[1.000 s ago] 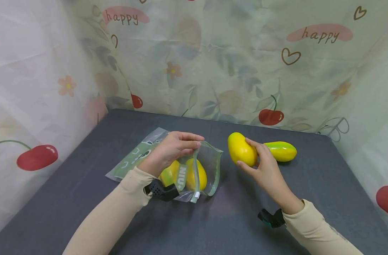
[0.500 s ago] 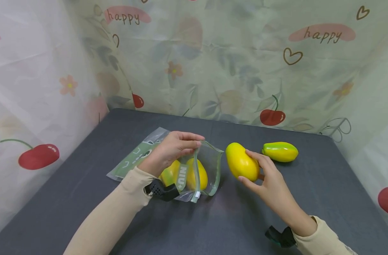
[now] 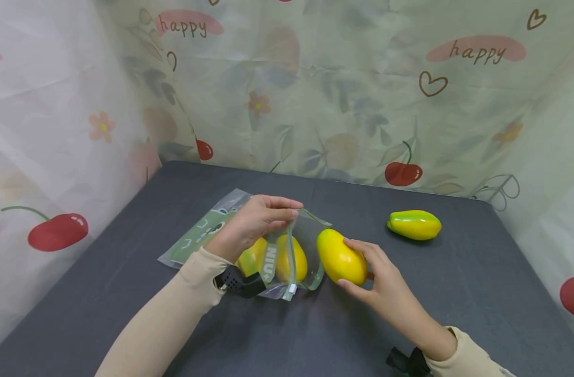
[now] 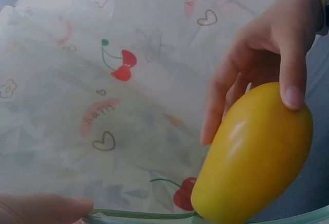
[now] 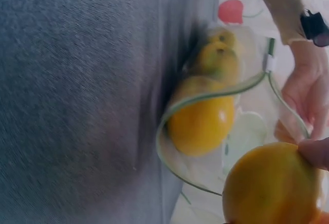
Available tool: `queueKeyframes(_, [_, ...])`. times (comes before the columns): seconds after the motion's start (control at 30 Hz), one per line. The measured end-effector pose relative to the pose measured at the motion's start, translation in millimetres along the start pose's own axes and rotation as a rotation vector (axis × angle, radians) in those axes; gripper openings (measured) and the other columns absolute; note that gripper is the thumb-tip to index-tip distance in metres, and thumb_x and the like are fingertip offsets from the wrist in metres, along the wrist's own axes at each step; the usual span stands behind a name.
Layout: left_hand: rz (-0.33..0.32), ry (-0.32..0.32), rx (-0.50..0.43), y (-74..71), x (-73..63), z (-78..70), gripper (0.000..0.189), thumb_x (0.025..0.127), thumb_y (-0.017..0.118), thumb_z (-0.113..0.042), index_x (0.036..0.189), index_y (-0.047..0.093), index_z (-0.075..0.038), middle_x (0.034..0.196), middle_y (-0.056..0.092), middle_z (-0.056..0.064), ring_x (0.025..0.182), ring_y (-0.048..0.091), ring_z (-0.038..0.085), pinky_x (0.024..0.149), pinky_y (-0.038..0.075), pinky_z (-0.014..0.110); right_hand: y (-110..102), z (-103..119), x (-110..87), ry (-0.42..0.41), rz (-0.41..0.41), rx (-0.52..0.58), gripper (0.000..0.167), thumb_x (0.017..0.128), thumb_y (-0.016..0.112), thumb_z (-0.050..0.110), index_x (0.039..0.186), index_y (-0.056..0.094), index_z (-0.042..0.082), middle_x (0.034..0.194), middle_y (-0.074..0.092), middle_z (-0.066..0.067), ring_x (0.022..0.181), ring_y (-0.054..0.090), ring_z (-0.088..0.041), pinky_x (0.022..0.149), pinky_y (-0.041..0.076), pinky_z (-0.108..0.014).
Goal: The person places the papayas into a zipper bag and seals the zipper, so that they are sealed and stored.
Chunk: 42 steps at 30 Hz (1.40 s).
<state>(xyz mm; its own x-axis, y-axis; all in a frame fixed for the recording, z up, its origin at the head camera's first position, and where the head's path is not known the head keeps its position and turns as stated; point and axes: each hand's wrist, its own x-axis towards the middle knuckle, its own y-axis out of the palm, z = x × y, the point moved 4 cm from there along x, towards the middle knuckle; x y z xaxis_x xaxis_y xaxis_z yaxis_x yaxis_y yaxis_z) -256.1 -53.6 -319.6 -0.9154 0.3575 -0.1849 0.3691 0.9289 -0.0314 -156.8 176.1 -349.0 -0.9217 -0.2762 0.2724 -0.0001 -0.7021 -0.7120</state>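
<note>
My left hand (image 3: pixel 254 224) pinches the top rim of a clear zip bag (image 3: pixel 270 264) with green print, lying on its side with its mouth facing right. Through the plastic show a yellow fruit (image 3: pixel 291 262) and a greener one (image 3: pixel 251 256); the right wrist view shows yellow fruit (image 5: pixel 200 126) just inside the mouth. My right hand (image 3: pixel 388 280) holds a yellow mango (image 3: pixel 342 257) between thumb and fingers, right at the mouth and overlapping its edge in the head view. In the left wrist view the mango (image 4: pixel 257 157) stands at the green rim (image 4: pixel 144 215).
A yellow-green papaya-like fruit (image 3: pixel 414 225) lies on the dark grey tabletop (image 3: pixel 480 288), farther back on the right. A white slider (image 3: pixel 293 288) sits at the near lower corner of the bag's mouth. Printed cloth (image 3: pixel 306 94) hangs behind the table and at both sides.
My right hand has brought the mango left and down, away from the papaya-like fruit and up to the bag's mouth. The left hand and bag stay practically where they were.
</note>
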Motion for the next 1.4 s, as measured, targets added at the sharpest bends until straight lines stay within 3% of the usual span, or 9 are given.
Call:
queueKeyframes(0.37, [-0.003,-0.011,0.018,1.7,-0.8,-0.4,0.028,0.092,0.066,-0.012,0.119,0.068,-0.005,0.127,0.062,0.011,0.088,0.058,0.014,0.079,0.052,0.020,20.9,-6.6,3.1,0.020,0.079,0.026,0.066,0.080,0.081,0.021,0.137,0.049,0.015,0.133,0.051,-0.008,0.110,0.054,-0.023,0.077,0.055,-0.027])
queueKeyframes(0.6, [-0.004,-0.012,0.013,2.0,-0.4,-0.9,0.028,0.092,0.066,-0.012,0.119,0.068,-0.005,0.128,0.062,0.011,0.089,0.058,0.013,0.079,0.052,0.020,28.0,-14.4,10.0,0.142,0.137,0.080,0.074,0.079,0.082,0.022,0.139,0.041,0.009,0.137,0.050,-0.010,0.118,0.055,-0.027,0.089,0.055,-0.041])
queueKeyframes(0.73, [-0.002,-0.015,0.020,2.1,-0.3,-0.9,0.028,0.092,0.066,-0.013,0.120,0.068,-0.006,0.129,0.061,0.012,0.088,0.058,0.013,0.080,0.052,0.021,30.2,-17.6,12.4,0.187,0.142,0.092,0.073,0.078,0.082,0.027,0.137,0.042,0.010,0.132,0.049,-0.011,0.116,0.054,-0.029,0.088,0.055,-0.043])
queueKeyframes(0.87, [0.000,-0.012,0.007,2.9,-0.5,-2.7,0.029,0.093,0.065,-0.012,0.121,0.067,-0.004,0.129,0.061,0.013,0.088,0.058,0.013,0.080,0.053,0.020,32.1,-19.3,13.6,0.191,0.131,0.093,0.072,0.077,0.083,0.029,0.136,0.045,0.013,0.124,0.046,-0.008,0.108,0.054,-0.026,0.085,0.056,-0.040])
queueKeyframes(1.1, [-0.003,-0.007,-0.014,3.8,0.1,-3.5,0.030,0.093,0.065,-0.010,0.121,0.066,-0.001,0.126,0.063,0.009,0.094,0.061,0.012,0.082,0.054,0.021,37.4,-18.6,16.3,0.120,0.121,0.106,0.070,0.078,0.080,0.037,0.135,0.050,0.011,0.124,0.053,-0.007,0.109,0.057,-0.022,0.080,0.057,-0.030])
queueKeyframes(1.4, [-0.003,0.007,-0.019,4.8,0.5,-4.3,0.031,0.093,0.065,-0.010,0.121,0.065,0.000,0.130,0.060,0.014,0.091,0.060,0.013,0.081,0.054,0.021,46.7,-17.4,22.0,0.147,0.146,0.153,0.067,0.078,0.081,0.035,0.131,0.047,0.013,0.127,0.058,-0.008,0.103,0.063,-0.020,0.079,0.057,-0.030])
